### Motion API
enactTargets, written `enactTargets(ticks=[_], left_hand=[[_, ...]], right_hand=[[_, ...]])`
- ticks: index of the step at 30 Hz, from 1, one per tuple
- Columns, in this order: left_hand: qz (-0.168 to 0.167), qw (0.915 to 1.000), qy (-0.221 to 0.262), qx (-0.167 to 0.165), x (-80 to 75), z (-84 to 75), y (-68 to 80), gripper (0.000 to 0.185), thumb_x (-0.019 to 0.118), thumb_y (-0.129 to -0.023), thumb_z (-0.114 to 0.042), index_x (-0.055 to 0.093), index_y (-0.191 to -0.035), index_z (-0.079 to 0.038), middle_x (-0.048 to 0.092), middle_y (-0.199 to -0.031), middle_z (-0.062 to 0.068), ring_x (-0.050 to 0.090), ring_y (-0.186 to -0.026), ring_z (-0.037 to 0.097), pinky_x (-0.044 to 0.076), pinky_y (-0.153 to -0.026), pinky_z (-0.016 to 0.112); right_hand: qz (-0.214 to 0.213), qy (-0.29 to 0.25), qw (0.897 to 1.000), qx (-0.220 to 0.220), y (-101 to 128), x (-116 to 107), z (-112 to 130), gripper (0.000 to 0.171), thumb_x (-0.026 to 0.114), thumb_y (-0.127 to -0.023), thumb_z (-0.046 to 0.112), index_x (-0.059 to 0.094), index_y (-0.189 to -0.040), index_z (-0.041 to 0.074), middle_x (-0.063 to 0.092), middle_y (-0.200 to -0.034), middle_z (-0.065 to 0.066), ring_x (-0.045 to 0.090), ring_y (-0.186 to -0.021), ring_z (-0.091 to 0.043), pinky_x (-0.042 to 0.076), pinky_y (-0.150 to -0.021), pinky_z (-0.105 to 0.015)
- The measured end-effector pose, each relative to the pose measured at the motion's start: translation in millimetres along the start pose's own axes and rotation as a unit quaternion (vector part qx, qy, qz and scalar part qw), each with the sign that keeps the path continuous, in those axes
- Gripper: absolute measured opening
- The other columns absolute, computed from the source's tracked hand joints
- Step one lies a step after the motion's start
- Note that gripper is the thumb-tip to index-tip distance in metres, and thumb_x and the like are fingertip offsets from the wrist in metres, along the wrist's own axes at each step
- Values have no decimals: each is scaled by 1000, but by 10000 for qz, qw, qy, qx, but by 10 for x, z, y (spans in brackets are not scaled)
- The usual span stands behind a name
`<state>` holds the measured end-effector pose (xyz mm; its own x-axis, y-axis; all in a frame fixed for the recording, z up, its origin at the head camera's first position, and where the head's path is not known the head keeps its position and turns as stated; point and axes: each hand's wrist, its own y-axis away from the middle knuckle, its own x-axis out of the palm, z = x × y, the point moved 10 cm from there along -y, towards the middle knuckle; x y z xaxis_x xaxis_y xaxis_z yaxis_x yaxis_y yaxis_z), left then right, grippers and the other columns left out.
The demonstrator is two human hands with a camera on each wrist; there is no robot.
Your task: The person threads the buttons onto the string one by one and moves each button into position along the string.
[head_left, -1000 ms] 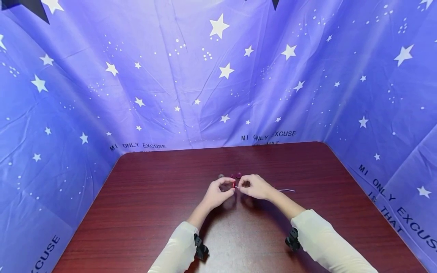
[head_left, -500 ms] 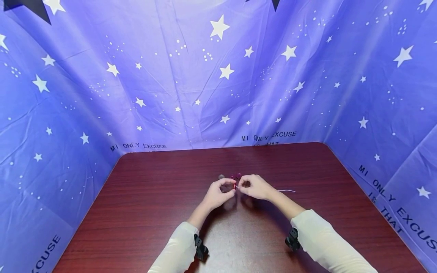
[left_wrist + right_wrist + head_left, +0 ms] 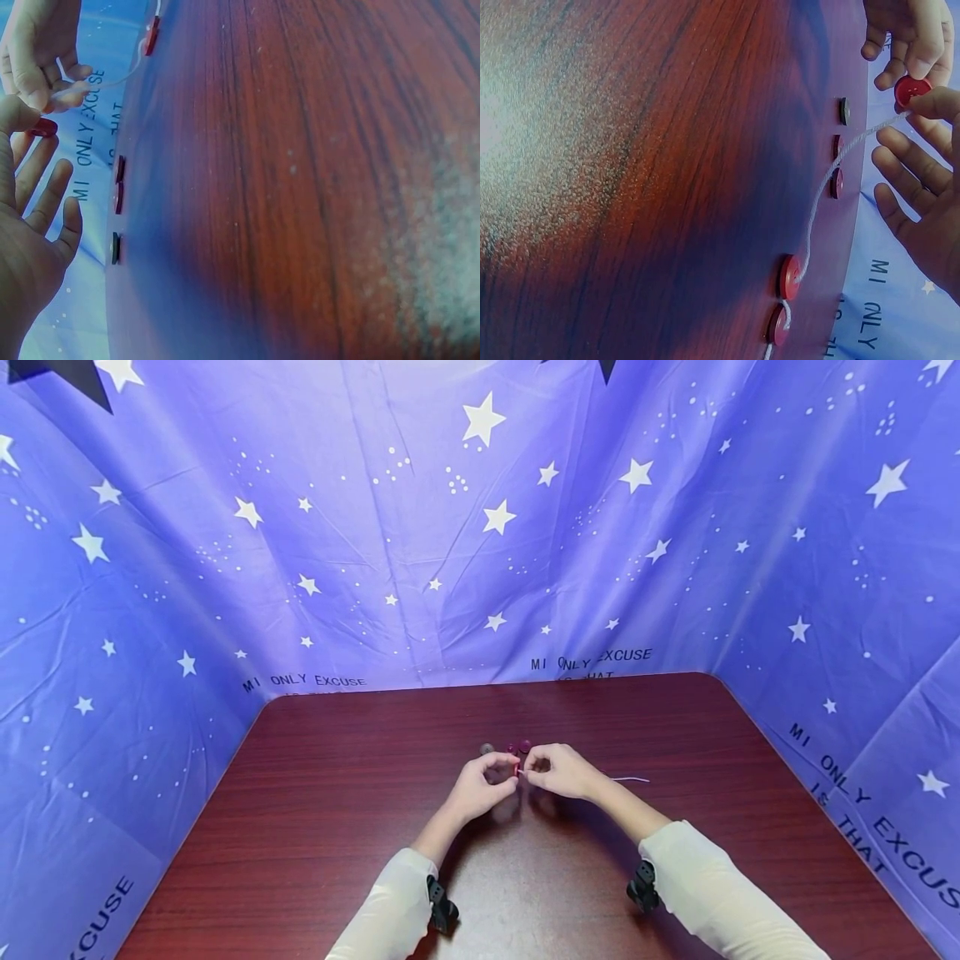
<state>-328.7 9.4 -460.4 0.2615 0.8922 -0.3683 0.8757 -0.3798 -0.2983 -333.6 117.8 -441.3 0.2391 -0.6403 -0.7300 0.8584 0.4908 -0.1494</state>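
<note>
A red button (image 3: 911,90) sits mid-surface, pinched by the left hand (image 3: 480,787); the right hand (image 3: 558,771) at 3 o'clock pinches white string (image 3: 832,169) carrying two red buttons (image 3: 788,277). Three loose buttons (image 3: 517,747) lie at 12 o'clock on the surface (image 3: 315,793). The backdrop (image 3: 480,527) reads "MI ONLY EXCUSE".

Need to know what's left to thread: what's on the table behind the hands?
Behind the hands, three loose buttons lie on the table: one dark, two red. Anything directly beneath the hands is hidden.
</note>
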Motion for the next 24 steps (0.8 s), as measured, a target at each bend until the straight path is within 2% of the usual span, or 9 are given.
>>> enactTargets(ticks=[2,8,13,15,17,21,24], left_hand=[[-48,10000,-58,17,11,106,-17,29,65,-79,-5,66,-109,-3,69,-104,10,59,-83,9,51,-74,29],[-53,10000,4,3,12,113,-10,29,66,-79,-4,66,-108,-5,69,-104,11,59,-82,9,51,-74,29],[-56,10000,17,-70,18,106,-6,30,66,-80,-2,65,-109,-3,69,-106,14,61,-83,22,51,-74,36],[-40,10000,24,-64,10,45,3,29,65,-80,-1,64,-109,1,68,-106,17,61,-85,28,51,-74,40],[8,10000,48,-53,-3,-48,20,29,65,-81,0,64,-109,3,68,-104,20,61,-85,29,51,-74,41],[115,9999,74,-37,-35,-235,54,29,64,-81,0,62,-109,7,68,-101,22,61,-83,20,51,-73,31],[130,9999,66,-54,-38,-263,60,29,64,-81,0,62,-109,7,68,-100,23,60,-83,15,49,-73,26]], right_hand=[[-9,-13,10000,1,-1,3,-2,3,64,-81,14,64,-78,13,60,-70,5,51,-65,-3,44,-61,-19],[-52,5,10000,-28,-12,7,-5,3,64,-81,14,65,-79,13,61,-70,6,52,-65,-1,44,-61,-19],[-62,-15,10000,-45,-16,9,4,4,63,-82,15,65,-80,12,61,-71,6,52,-66,-2,44,-62,-18],[-59,-17,10000,-61,-14,8,14,4,64,-83,15,65,-80,12,61,-71,6,52,-66,-3,44,-61,-19],[-59,-26,10000,-67,-13,8,23,4,64,-83,15,66,-80,12,61,-71,6,52,-66,-3,44,-61,-19],[-67,-5,10000,-49,-19,15,14,4,65,-83,16,66,-80,14,61,-71,6,52,-66,-3,44,-61,-19],[-84,18,10000,-8,-24,13,-1,3,65,-83,16,66,-80,14,61,-71,6,52,-66,-2,44,-61,-18]])
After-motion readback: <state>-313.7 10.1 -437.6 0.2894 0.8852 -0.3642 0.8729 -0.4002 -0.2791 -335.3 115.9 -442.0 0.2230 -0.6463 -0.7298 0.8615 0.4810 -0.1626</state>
